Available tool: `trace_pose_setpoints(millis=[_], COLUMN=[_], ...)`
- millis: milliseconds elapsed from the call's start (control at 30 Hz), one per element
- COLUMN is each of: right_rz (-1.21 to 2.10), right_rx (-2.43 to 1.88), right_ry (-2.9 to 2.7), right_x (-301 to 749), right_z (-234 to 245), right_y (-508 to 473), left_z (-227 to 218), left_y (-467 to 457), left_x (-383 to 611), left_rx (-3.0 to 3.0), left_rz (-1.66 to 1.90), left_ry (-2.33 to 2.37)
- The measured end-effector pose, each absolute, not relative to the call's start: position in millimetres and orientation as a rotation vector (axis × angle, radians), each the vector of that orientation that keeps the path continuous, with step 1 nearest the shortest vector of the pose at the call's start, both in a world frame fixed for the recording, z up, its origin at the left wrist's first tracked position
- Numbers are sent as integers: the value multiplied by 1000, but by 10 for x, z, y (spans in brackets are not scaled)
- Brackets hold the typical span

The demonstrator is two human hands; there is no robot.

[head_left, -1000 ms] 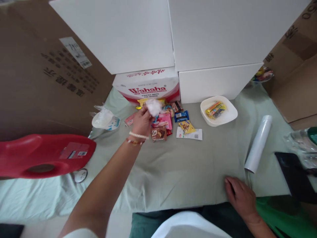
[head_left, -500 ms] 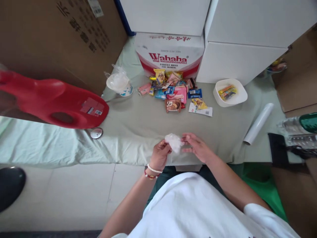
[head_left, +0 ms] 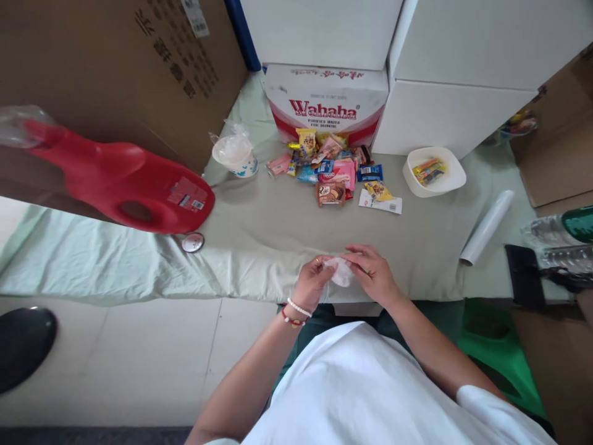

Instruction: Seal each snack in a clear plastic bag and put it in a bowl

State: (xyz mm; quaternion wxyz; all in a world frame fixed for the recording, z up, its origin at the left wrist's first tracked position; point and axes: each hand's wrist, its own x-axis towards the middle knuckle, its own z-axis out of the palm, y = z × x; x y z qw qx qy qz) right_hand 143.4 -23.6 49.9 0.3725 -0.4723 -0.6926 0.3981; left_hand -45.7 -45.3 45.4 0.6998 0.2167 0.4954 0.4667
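Note:
Between my hands, at the near edge of the cloth, is a small crumpled white bag (head_left: 341, 272), thin and apparently plastic. My left hand (head_left: 312, 281) pinches its left side between thumb and fingers. On its upper right side, the thumb and fingertips of my right hand (head_left: 374, 275) close on it too, with some fingers partly extended. Beyond the hands lies a pile of wrapped snacks (head_left: 336, 170). A brown biscuit packet (head_left: 330, 194) is at the front of that pile, and a yellow packet (head_left: 378, 190) rests on a white sachet (head_left: 391, 203).
On the left are a red jug (head_left: 120, 179) lying on its side, a round tin (head_left: 193, 242) and a paper cup (head_left: 236, 162) with clear plastic in it. A white bowl (head_left: 456, 179) of snacks, a white roll (head_left: 487, 228) and bottles (head_left: 560, 254) stand right. A Wahaha carton (head_left: 327, 93) is behind.
My right fingers have come in from beside the crumpled bag and now grip it together with my left. The view has shifted slightly, moving things on the left rightward in the picture.

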Motion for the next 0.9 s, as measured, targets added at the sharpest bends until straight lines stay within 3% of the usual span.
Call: trace_pose_setpoints(millis=[133,367,633,733,833,900], right_rz=[884,1223,1275,1120,916,830], right_rx=[-1247,-1411,-1524,-1608,-1681,-1718], right_ry=[-1708,-1481,-1204,-1107,-1055,-1070], right_x=[1551,1551,1758,2134,2402,2474], right_z=[494,413,225,226,283,311], right_y=[-339,-493,-345,-302,-241,-173], left_z=[373,184,234,407,684,838], left_y=[-374,-454,-468,-55,694,1249], left_x=[-465,-256,-437,-902,-1476,-1822], left_rx=[395,699,913,1261,1596,1615], left_rz=[1128,1244,1154,1179,1069,1057], left_ry=[1173,1379,1356,1538,2167,2288])
